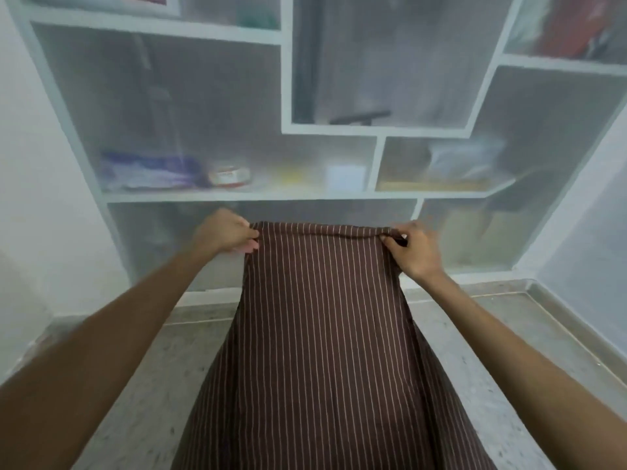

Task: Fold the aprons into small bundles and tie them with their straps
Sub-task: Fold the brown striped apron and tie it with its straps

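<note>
L hand (225, 232) & R hand (414, 247) each pinch a top corner of brown striped apron (322, 334), stretched above stone floor (492, 334); shelves (237, 196) behind, contents blurry, maybe jars.

the dark brown cloth apron with thin pale vertical stripes (322, 334) hangs stretched out flat between the left hand (225, 234) and the right hand (415, 249). its top edge runs straight from one hand to the other, rolled or folded over slightly near the right hand. below the hands the cloth widens and falls toward the person, its stripes fanning outward, the lower end out of sight.
</note>
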The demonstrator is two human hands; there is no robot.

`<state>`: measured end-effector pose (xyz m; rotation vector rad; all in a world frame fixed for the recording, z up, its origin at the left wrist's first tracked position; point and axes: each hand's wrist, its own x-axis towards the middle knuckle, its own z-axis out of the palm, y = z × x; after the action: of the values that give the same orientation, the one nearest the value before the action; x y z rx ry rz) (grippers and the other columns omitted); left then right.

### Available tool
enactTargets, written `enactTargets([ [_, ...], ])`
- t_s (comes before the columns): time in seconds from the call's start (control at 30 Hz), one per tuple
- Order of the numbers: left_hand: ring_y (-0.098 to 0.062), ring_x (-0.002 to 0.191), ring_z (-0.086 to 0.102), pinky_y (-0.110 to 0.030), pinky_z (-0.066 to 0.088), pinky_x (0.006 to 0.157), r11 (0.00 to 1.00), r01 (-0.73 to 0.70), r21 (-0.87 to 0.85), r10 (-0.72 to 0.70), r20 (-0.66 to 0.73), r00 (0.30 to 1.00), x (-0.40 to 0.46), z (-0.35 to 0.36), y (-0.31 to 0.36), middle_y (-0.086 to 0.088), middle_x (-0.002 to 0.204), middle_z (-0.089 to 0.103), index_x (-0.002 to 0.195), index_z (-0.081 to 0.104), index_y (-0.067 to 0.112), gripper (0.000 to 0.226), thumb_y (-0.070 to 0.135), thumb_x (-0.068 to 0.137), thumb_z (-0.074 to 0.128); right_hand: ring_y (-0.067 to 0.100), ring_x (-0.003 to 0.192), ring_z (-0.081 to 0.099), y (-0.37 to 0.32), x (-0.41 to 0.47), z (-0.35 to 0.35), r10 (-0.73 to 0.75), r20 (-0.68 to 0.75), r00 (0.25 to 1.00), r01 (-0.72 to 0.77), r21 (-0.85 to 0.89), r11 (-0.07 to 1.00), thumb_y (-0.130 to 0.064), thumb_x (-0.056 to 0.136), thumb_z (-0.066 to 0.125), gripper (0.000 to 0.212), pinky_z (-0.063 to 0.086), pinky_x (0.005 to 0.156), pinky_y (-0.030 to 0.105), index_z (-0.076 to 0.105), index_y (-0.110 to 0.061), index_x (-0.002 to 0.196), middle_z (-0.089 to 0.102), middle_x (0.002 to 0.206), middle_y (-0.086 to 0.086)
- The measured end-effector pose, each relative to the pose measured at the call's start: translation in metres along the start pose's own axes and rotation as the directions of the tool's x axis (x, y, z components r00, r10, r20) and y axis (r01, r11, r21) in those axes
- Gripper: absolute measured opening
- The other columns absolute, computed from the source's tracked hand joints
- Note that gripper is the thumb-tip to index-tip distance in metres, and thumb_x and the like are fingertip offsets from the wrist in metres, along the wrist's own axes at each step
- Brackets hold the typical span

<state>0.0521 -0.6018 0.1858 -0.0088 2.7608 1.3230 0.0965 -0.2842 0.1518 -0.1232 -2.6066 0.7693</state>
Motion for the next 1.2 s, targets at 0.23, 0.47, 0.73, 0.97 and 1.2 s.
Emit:
enactTargets([
  [0.23, -0.008, 0.063, 0.068, -0.024, 0.053, 0.062, 0.999, 0.010, -0.050, -0.008, 0.040, 0.999, 0.071, 0.100, -0.089, -0.013, 0.090, 0.071, 0.096, 0.067, -0.002, 0.017, 0.013, 0.089, 0.061, 0.031, 0.084, 0.066, 0.056, 0.016, 0.113, 0.217, 0.050, 0.975, -0.207, -0.160, 0.965, -0.027, 0.091, 0.059, 0.017, 0.050, 0.073, 0.035, 0.071, -0.021, 0.100, 0.070, 0.081, 0.009],
  [0.47, -0.008, 0.105, 0.051, -0.035, 0.047, 0.093, 0.942, -0.291, 0.166, 0.273, 0.122, 0.954, 0.006, 0.178, -0.176, 0.006, 0.119, 0.054, 0.131, 0.046, 0.018, 0.054, 0.026, 0.082, 0.068, 0.027, 0.118, 0.049, 0.107, -0.104, 0.158, 0.225, 0.320, 0.920, -0.195, -0.122, 0.973, -0.027, 0.090, 0.060, 0.048, 0.040, 0.094, 0.034, 0.045, -0.015, 0.133, 0.056, 0.124, 0.007],
  [0.73, -0.018, 0.137, -0.031, -0.046, -0.014, 0.112, 0.650, -0.545, 0.530, 0.062, 0.677, 0.733, -0.021, 0.224, -0.254, 0.011, 0.147, -0.034, 0.138, -0.026, 0.042, 0.094, 0.087, 0.071, 0.021, 0.014, 0.140, -0.028, 0.162, -0.207, 0.199, 0.175, 0.579, 0.796, 0.100, -0.411, 0.906, -0.069, 0.085, -0.008, 0.067, -0.021, 0.113, 0.034, -0.023, -0.038, 0.142, -0.029, 0.149, -0.012],
  [0.97, -0.023, 0.144, -0.010, -0.049, -0.001, 0.116, 0.647, -0.386, 0.658, -0.146, 0.603, 0.785, 0.012, 0.244, -0.201, 0.004, 0.157, -0.013, 0.149, 0.001, 0.032, 0.099, 0.068, 0.075, 0.055, 0.018, 0.143, 0.018, 0.170, -0.158, 0.183, 0.059, 0.521, 0.852, 0.040, -0.177, 0.983, -0.055, 0.095, 0.014, 0.062, 0.014, 0.118, 0.036, 0.033, -0.025, 0.145, 0.026, 0.154, -0.003],
  [1.2, -0.032, 0.141, -0.022, -0.062, -0.006, 0.109, 0.697, -0.329, 0.637, -0.139, 0.571, 0.809, -0.020, 0.326, -0.143, 0.002, 0.153, -0.029, 0.145, -0.020, 0.035, 0.117, 0.083, 0.064, 0.048, 0.030, 0.105, 0.055, 0.266, -0.124, 0.112, 0.561, 0.267, 0.784, -0.405, -0.466, 0.787, -0.040, 0.090, 0.059, 0.040, 0.050, 0.081, 0.040, 0.055, -0.015, 0.121, 0.046, 0.125, 0.008],
])
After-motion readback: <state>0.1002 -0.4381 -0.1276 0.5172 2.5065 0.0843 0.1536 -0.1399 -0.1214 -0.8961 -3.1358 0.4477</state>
